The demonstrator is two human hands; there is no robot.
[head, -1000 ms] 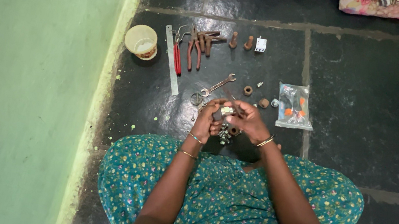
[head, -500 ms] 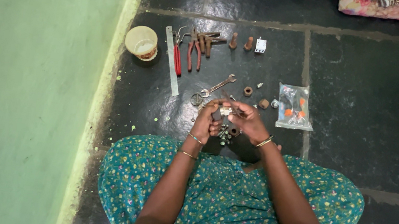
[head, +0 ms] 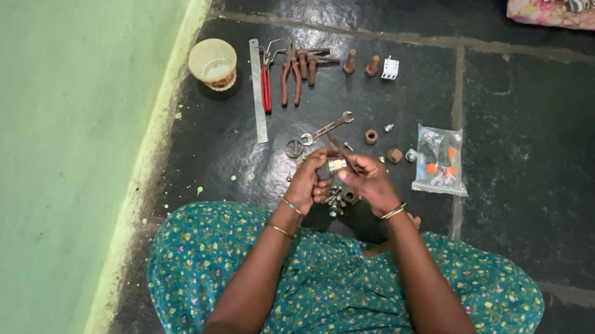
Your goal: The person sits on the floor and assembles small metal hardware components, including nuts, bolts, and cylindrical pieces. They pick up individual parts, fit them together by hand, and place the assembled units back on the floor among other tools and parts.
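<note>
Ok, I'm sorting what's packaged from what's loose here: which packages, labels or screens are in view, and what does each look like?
Clear plastic bag: flat on the dark floor, right of the hands; rectangular, holding small orange and dark pieces.
Colourful printed wrapper or cloth: top right edge, pink and multicoloured, cut off; kind unclear.
No screens or signs in view.

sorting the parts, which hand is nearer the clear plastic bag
Right. The right hand is just beside the clear plastic bag; the left hand sits farther away, beyond the right.
</note>
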